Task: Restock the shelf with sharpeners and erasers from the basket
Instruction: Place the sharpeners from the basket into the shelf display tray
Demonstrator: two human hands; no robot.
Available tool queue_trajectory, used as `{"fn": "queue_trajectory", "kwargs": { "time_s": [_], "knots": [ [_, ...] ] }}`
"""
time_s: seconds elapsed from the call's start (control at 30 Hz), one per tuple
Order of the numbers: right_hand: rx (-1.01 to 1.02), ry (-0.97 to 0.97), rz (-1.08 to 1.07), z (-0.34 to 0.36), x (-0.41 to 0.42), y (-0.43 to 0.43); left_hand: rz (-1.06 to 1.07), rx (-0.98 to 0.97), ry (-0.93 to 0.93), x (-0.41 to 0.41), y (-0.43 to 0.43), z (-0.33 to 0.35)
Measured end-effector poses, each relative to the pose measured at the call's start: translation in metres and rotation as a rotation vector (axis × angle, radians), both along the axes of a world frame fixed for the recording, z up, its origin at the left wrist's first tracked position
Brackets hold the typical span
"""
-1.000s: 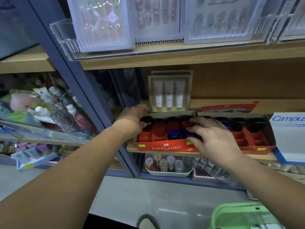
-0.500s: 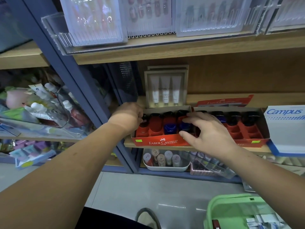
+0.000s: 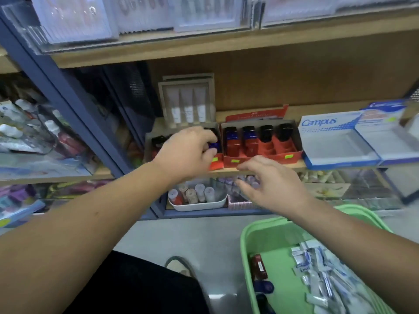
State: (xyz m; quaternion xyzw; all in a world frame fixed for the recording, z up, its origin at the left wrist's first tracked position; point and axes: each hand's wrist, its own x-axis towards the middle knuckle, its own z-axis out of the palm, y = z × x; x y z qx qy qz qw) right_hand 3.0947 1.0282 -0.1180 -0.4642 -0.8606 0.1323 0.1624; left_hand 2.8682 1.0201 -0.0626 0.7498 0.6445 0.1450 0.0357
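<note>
Wooden shelf [image 3: 260, 169] crosses mid-frame above grey floor. Your left hand [image 3: 188, 152] pinches a blue sharpener [image 3: 214, 145], upright, in the left red tray [image 3: 216, 163]. Your right hand [image 3: 269, 184] hovers open and empty. Lower right, the green basket [image 3: 247, 236] holds erasers [image 3: 322, 275] lying jumbled.

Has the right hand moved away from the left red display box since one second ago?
Yes. The right hand has drawn back toward the person and now hovers open before the shelf edge, below the right red box, no longer over the left one.
</note>
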Motion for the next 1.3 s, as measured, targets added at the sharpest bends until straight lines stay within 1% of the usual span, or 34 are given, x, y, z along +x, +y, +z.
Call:
{"fn": "queue_trajectory", "kwargs": {
  "time_s": [0.07, 0.13, 0.23, 0.3, 0.37, 0.4, 0.47, 0.53, 0.6, 0.67, 0.73, 0.8, 0.9, 1.0, 1.07, 1.13, 1.2, 1.3],
  "knots": [
    [-0.063, -0.072, -0.030, -0.012, 0.022, -0.010, -0.174, -0.173, -0.062, 0.044, -0.009, -0.014],
    [-0.178, -0.137, -0.029, -0.029, 0.048, -0.018, -0.324, -0.364, -0.029, 0.081, -0.017, -0.042],
    [-0.447, -0.354, -0.013, -0.059, 0.086, -0.023, -0.411, -0.590, 0.048, 0.118, -0.024, -0.083],
    [-0.665, -0.401, -0.025, -0.082, 0.110, -0.024, -0.429, -0.674, 0.129, 0.131, -0.024, -0.108],
    [-0.868, -0.353, -0.059, -0.113, 0.129, -0.027, -0.450, -0.662, 0.247, 0.139, -0.023, -0.130],
    [-0.924, -0.324, -0.083, -0.130, 0.135, -0.031, -0.467, -0.628, 0.306, 0.143, -0.023, -0.138],
    [-0.975, -0.280, -0.142, -0.165, 0.140, -0.042, -0.512, -0.555, 0.396, 0.155, -0.023, -0.153],
    [-1.043, -0.244, -0.156, -0.200, 0.136, -0.058, -0.580, -0.525, 0.419, 0.169, -0.026, -0.169],
    [-1.139, -0.225, -0.120, -0.227, 0.127, -0.080, -0.599, -0.593, 0.400, 0.182, -0.032, -0.192],
    [-1.206, -0.179, -0.088, -0.249, 0.122, -0.105, -0.567, -0.743, 0.359, 0.192, -0.042, -0.220],
    [-1.281, -0.120, -0.079, -0.266, 0.117, -0.127, -0.530, -0.870, 0.365, 0.201, -0.050, -0.250],
    [-1.392, -0.049, -0.085, -0.276, 0.116, -0.137, -0.523, -0.904, 0.387, 0.207, -0.055, -0.275],
    [-1.445, 0.014, -0.158, -0.292, 0.120, -0.132, -0.512, -0.946, 0.528, 0.208, -0.054, -0.299],
    [-1.463, -0.034, -0.124, -0.301, 0.124, -0.129, -0.529, -0.960, 0.630, 0.206, -0.054, -0.304],
    [-1.491, -0.047, -0.123, -0.304, 0.124, -0.130, -0.552, -0.929, 0.692, 0.208, -0.056, -0.307],
    [-1.511, -0.061, -0.118, -0.305, 0.122, -0.128, -0.596, -0.889, 0.801, 0.213, -0.059, -0.312],
    [-1.471, -0.100, -0.063, -0.303, 0.121, -0.127, -0.627, -0.852, 0.838, 0.218, -0.061, -0.321],
    [-1.424, -0.068, -0.038, -0.300, 0.119, -0.128, -0.674, -0.831, 0.820, 0.222, -0.056, -0.325]
  ]
}}
